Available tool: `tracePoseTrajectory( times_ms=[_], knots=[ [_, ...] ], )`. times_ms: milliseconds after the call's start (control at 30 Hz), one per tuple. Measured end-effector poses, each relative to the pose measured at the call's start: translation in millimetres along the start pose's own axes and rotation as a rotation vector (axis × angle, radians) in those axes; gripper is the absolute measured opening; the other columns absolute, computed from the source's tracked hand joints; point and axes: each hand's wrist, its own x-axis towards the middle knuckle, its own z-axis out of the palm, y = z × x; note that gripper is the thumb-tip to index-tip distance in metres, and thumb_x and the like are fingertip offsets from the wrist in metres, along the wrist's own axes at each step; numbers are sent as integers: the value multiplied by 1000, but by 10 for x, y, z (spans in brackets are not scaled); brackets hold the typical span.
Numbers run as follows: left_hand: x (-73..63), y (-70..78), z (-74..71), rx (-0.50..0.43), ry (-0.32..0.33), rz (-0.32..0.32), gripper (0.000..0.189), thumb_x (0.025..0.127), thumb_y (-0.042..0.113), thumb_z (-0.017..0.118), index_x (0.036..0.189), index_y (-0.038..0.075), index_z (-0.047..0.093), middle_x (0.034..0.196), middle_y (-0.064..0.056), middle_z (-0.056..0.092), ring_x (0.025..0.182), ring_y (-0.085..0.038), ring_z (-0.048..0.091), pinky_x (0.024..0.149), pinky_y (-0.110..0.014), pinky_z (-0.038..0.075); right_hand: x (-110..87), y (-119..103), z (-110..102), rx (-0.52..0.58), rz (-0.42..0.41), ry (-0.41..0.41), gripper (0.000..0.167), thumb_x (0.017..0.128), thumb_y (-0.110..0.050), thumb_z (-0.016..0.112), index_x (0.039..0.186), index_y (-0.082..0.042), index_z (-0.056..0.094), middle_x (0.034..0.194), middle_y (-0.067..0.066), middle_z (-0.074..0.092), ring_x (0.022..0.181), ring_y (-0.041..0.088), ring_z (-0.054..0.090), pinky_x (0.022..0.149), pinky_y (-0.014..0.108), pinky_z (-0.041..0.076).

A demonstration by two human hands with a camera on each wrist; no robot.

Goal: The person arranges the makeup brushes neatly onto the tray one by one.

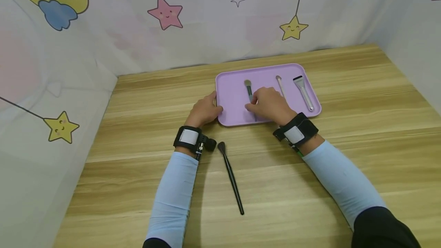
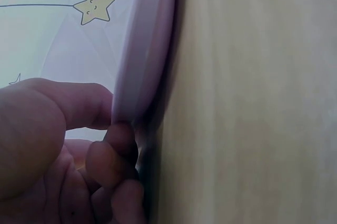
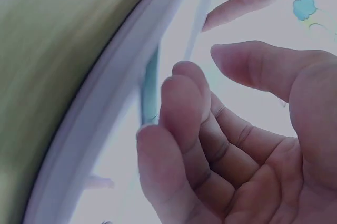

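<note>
A lilac tray stands at the back of the wooden table. My left hand grips its left rim; in the left wrist view the thumb lies on the rim with fingers curled beneath. Over the tray is my right hand, by a makeup brush with a dark green handle. From the right wrist, the thumb stands apart from the fingers, which are beside the green handle. Whether they touch it I cannot tell. The lower part of that brush is partly hidden in the head view.
Right of my right hand, a slim pale brush and a wide flat brush with a silver handle lie in the tray. A long black brush lies on the table in front, between my forearms. Printed fabric walls border the table.
</note>
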Motion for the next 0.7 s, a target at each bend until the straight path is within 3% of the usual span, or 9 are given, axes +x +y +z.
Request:
tracePoseTrajectory(
  times_ms=[267,600,700],
  knots=[
    [-6,5,0,0,1,1,74,89,26,52,154,11,19,152,-10,38,109,-27,52,93,-38,41,-68,-106,-13,36,-47,-55,26,83,-34,70,79,-9,73,66,4,62,54,15,50,49,26,37],
    [-2,3,10,-13,-2,-8,75,89,26,52,155,11,19,153,-10,36,110,-28,51,93,-38,41,-106,-175,-2,18,-46,-88,26,83,-35,70,82,-9,73,65,3,60,54,14,49,46,25,36],
    [2,-2,11,-18,-2,-9,75,90,27,52,155,11,19,153,-10,37,108,-27,52,90,-37,41,-126,-205,-1,5,-60,-100,25,83,-34,71,82,-9,74,66,2,60,53,14,49,52,29,39]
  ],
)
